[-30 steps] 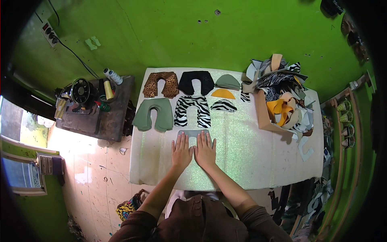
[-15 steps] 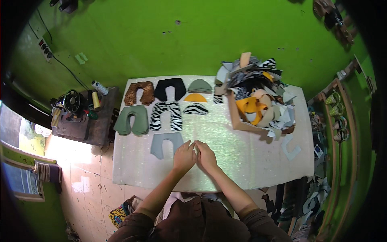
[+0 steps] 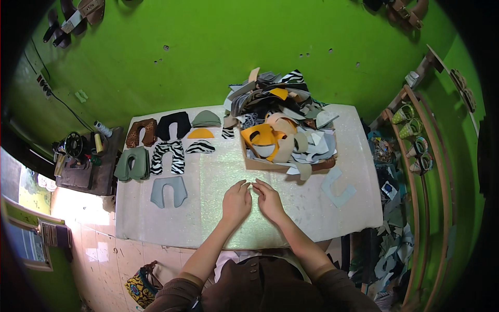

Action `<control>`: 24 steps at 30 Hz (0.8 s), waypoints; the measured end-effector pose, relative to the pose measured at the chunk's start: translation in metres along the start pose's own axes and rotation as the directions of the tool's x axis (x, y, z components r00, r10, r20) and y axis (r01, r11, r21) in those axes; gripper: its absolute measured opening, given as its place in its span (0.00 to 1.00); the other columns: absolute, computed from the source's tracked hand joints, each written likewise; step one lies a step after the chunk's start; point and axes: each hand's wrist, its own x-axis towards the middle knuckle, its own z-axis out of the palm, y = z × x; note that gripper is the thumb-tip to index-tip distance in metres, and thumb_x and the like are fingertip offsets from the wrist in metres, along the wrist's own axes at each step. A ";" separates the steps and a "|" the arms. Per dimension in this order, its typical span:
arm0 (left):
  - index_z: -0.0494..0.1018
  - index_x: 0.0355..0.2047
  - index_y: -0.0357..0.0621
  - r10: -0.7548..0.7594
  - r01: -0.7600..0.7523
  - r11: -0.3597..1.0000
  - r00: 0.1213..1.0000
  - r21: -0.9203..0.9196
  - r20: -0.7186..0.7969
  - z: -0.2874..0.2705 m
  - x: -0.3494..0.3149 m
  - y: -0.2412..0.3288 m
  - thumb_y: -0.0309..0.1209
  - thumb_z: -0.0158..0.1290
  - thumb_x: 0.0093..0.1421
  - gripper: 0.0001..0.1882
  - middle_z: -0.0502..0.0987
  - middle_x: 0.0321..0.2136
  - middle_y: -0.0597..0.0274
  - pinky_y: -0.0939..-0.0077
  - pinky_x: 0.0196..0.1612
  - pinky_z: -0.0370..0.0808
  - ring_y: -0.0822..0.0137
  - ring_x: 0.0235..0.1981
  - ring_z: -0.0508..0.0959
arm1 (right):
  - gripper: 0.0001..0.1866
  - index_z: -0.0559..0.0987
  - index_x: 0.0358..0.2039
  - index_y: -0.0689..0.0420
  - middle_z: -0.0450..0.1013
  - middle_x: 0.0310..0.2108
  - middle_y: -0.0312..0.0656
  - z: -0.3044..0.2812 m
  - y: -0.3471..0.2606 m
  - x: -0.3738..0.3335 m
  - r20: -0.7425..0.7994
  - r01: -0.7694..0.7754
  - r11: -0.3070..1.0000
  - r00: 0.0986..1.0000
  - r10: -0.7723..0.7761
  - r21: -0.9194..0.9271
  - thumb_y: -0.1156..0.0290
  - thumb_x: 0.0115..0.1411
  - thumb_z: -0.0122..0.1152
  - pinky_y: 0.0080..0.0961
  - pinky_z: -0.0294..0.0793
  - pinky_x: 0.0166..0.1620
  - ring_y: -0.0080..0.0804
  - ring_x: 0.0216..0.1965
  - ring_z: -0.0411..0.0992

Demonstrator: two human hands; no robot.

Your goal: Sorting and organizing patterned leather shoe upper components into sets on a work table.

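Above the bare front middle of the pale table (image 3: 218, 229), my left hand (image 3: 237, 202) and my right hand (image 3: 268, 200) face each other, fingertips almost meeting. Their fingers reach forward, somewhat bent, and I see nothing between them. Left of them lies a light grey U-shaped piece (image 3: 180, 188). Behind it are a zebra-striped piece (image 3: 175, 165), a stack of green pieces (image 3: 131, 166), a brown spotted piece (image 3: 148, 128) and a black piece (image 3: 182, 120). Half-round pieces lie beside these: green (image 3: 206, 119), yellow (image 3: 200, 134) and zebra-striped (image 3: 200, 147).
A cardboard box (image 3: 260, 165) overflows with material scraps (image 3: 273, 132) at the table's back. A pale U-shaped offcut (image 3: 338, 188) lies to the right. A sewing machine (image 3: 74, 145) stands at far left; a wooden rack (image 3: 422, 192) with sandals is at right. A patterned bag (image 3: 140, 288) rests on the floor.
The view has turned to the right, so the table, pieces and box appear farther left. My hands have drawn slightly apart and stay over the table's front.
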 end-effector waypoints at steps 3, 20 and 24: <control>0.70 0.36 0.36 0.026 -0.026 0.999 1.000 -0.025 -0.002 0.007 0.007 0.018 0.24 0.47 0.47 0.13 0.72 0.38 0.49 0.66 0.42 0.69 0.52 0.38 0.72 | 0.19 0.72 0.40 0.63 0.66 0.46 0.51 -0.025 -0.005 0.002 0.017 -0.007 0.999 1.000 0.006 0.048 0.87 0.47 0.44 0.25 0.70 0.43 0.42 0.43 0.70; 0.70 0.34 0.36 0.210 -0.213 0.977 0.972 -0.014 -0.102 0.034 0.071 0.073 0.26 0.47 0.49 0.11 0.72 0.34 0.54 0.66 0.37 0.69 0.56 0.35 0.72 | 0.19 0.72 0.40 0.62 0.67 0.46 0.48 -0.106 -0.010 0.036 -0.069 0.166 0.980 0.982 -0.174 -0.108 0.85 0.45 0.46 0.29 0.69 0.43 0.45 0.43 0.69; 0.70 0.35 0.37 0.169 -0.170 0.986 0.984 -0.002 -0.060 0.035 0.073 0.074 0.26 0.48 0.49 0.12 0.72 0.36 0.53 0.67 0.39 0.70 0.55 0.36 0.73 | 0.20 0.73 0.39 0.60 0.68 0.45 0.45 -0.130 0.005 0.043 -0.142 0.260 0.923 0.941 -0.308 -0.284 0.86 0.44 0.45 0.30 0.66 0.47 0.43 0.45 0.66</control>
